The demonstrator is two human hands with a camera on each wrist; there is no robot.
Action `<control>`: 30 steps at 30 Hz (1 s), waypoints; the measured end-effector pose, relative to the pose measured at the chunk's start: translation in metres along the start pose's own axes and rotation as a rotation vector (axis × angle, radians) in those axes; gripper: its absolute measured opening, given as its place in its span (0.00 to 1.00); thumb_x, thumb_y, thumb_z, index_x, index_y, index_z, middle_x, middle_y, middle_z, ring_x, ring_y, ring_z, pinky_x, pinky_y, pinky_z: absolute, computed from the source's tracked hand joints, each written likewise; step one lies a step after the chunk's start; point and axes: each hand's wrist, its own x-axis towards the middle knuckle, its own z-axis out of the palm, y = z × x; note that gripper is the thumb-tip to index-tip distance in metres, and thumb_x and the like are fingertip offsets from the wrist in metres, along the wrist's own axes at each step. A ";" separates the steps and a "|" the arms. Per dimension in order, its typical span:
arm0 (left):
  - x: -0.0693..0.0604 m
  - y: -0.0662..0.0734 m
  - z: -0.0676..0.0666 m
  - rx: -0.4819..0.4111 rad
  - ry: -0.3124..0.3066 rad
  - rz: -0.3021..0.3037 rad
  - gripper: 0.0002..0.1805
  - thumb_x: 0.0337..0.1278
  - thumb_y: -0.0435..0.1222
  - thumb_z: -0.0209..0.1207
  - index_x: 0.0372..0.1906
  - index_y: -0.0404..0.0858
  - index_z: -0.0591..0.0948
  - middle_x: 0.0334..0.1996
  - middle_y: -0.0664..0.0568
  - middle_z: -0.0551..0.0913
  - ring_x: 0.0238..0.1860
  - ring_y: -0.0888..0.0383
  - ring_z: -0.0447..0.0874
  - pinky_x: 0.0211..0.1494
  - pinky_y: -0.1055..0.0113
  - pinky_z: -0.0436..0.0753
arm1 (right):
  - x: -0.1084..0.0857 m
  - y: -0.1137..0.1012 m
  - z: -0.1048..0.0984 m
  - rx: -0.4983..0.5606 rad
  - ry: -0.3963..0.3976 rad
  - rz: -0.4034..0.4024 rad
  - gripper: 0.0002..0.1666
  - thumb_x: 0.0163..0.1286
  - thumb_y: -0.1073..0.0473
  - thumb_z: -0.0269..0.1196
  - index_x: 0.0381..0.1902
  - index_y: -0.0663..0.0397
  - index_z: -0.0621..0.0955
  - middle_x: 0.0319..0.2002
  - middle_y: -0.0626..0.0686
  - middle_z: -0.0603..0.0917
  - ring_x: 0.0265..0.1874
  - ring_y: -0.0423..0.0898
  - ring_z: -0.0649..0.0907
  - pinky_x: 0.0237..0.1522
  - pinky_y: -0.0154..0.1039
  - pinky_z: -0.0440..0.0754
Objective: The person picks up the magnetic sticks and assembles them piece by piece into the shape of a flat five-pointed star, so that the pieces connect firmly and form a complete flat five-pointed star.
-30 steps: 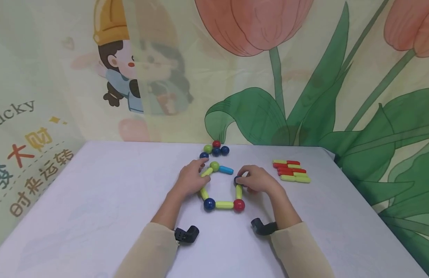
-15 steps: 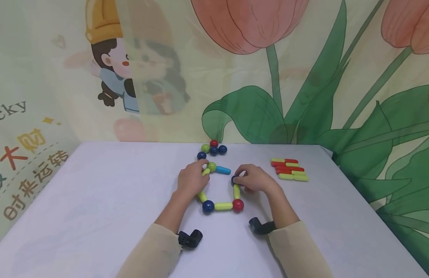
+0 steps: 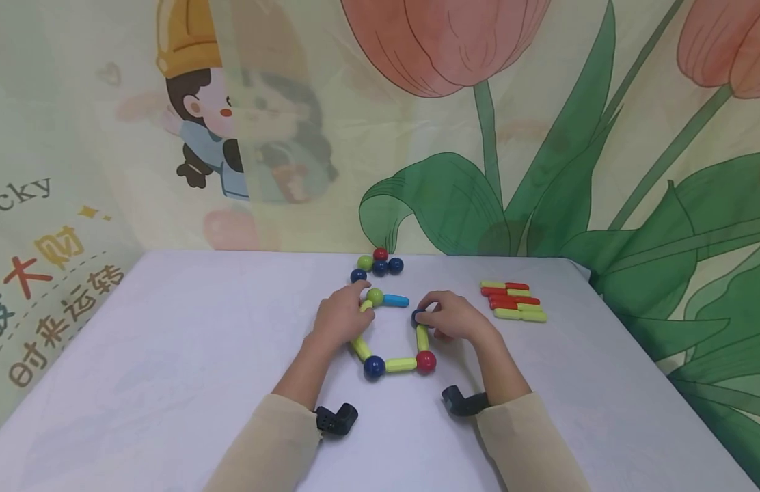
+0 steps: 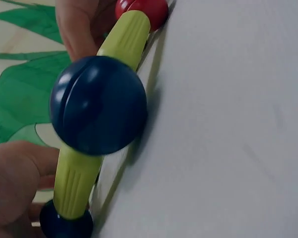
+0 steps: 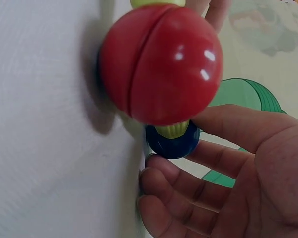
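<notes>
Vs. a sec ago, I see the front blue ball [image 3: 374, 367], on the near side of L hand [image 3: 340, 316], sitting a bit closer to the person & a bit further right. The front red ball [image 3: 426, 362], nearer the person than R hand [image 3: 455, 320], is also slightly further right, w/ the front stick [image 3: 401, 365] btwn the two. No new joint, though: blue stick [image 3: 396, 301], running right from the green ball [image 3: 375, 296] just by L hand, stops short of the R blue ball [image 5: 174, 148]. So I'd call it shape-tweaking, ring unclosed.

L grip: curled, not spread. L-wrist cam gives me fingers round the L blue ball [image 4: 64, 225], at the end of the L stick [image 4: 77, 183]; head cam hides that ball under the hand. Exact contact pts I can't tell.

R grip: thumb & index pinch the R blue ball, other fingers curled in. R stick [image 3: 422, 338] runs from there to the front red ball.

Spare balls [image 3: 380, 267] lie beyond L hand, spare sticks [image 3: 513, 301] right of R hand & a bit beyond; neither hand's on the spare sticks.
</notes>
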 end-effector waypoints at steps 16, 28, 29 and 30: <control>0.007 0.010 0.003 0.159 0.044 0.033 0.21 0.68 0.41 0.64 0.64 0.45 0.82 0.55 0.46 0.87 0.53 0.45 0.85 0.57 0.46 0.81 | 0.001 -0.005 -0.003 0.006 -0.005 -0.028 0.24 0.68 0.51 0.70 0.58 0.52 0.82 0.41 0.57 0.84 0.31 0.49 0.83 0.35 0.37 0.85; 0.004 0.014 0.007 0.132 0.014 0.040 0.21 0.68 0.41 0.64 0.64 0.46 0.82 0.57 0.48 0.87 0.55 0.46 0.84 0.58 0.46 0.79 | 0.002 0.004 0.000 0.023 0.004 -0.031 0.24 0.69 0.51 0.70 0.59 0.52 0.82 0.42 0.57 0.84 0.32 0.49 0.84 0.36 0.37 0.86; 0.004 0.015 0.008 0.134 0.018 0.041 0.21 0.68 0.41 0.65 0.64 0.46 0.82 0.57 0.48 0.87 0.55 0.46 0.84 0.58 0.46 0.79 | 0.003 0.005 0.000 0.023 0.006 -0.030 0.24 0.69 0.51 0.70 0.59 0.52 0.82 0.42 0.57 0.84 0.32 0.49 0.84 0.36 0.37 0.86; 0.004 0.015 0.009 0.137 0.021 0.041 0.22 0.67 0.41 0.65 0.64 0.46 0.82 0.57 0.47 0.87 0.55 0.46 0.84 0.57 0.46 0.79 | 0.003 0.005 0.000 0.023 0.008 -0.031 0.24 0.69 0.51 0.70 0.59 0.52 0.82 0.41 0.57 0.84 0.32 0.49 0.84 0.36 0.37 0.86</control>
